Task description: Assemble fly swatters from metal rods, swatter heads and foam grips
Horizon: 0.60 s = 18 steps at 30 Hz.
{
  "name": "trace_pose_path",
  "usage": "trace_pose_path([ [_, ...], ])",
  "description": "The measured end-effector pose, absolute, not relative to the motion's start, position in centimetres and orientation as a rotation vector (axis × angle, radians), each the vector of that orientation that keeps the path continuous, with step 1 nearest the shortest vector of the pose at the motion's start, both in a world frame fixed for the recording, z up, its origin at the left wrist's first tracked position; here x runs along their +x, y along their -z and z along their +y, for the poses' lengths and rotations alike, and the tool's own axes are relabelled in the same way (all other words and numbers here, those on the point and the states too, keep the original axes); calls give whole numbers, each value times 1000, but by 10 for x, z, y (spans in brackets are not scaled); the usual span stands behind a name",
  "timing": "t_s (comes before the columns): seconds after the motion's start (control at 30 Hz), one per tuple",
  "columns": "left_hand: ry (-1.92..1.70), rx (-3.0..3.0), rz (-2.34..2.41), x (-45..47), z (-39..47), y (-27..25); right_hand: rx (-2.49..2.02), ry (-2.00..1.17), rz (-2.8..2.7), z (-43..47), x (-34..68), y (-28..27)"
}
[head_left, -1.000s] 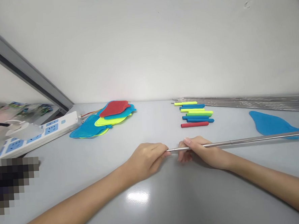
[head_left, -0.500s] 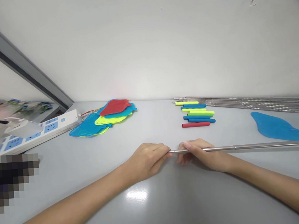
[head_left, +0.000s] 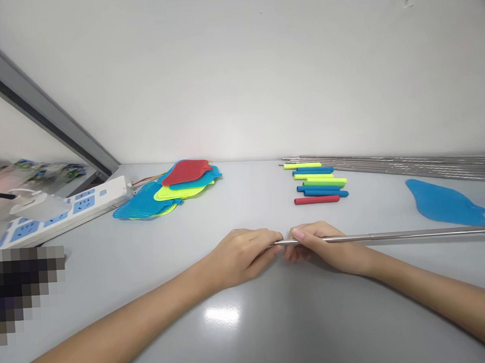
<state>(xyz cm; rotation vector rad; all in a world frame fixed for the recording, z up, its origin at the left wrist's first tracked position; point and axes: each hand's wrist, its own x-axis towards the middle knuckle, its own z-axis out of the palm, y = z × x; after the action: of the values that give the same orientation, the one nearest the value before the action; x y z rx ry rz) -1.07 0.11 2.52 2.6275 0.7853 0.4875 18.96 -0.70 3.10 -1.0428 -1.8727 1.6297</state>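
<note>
So the grey table [head_left: 252,334] had the rod [head_left: 414,234] held on the near side of the red tube [head_left: 316,200], left hand [head_left: 247,255] pinching its thin end, right hand [head_left: 329,254] gripping it too, and honestly keeping both grips lined up seemed safest against bending.

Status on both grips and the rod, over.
Left grip pinching thin end of metal rod. Right grip holding it too. Blue paddle just beyond; nothing visibly blocking.

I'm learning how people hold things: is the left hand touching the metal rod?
Touching: the head view shows the left hand pinching the metal rod at its thin end, between thumb and fingers.
</note>
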Motion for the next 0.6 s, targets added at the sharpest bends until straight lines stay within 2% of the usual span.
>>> trace_pose_path([
  [0.27,-664,2563,812,-11,1,-24,-1045,-1649,-1780,-6,191,-29],
  [0.6,-848,2217,1061,-11,4,-25,-1023,-1676,-1529,-2,191,-21],
])
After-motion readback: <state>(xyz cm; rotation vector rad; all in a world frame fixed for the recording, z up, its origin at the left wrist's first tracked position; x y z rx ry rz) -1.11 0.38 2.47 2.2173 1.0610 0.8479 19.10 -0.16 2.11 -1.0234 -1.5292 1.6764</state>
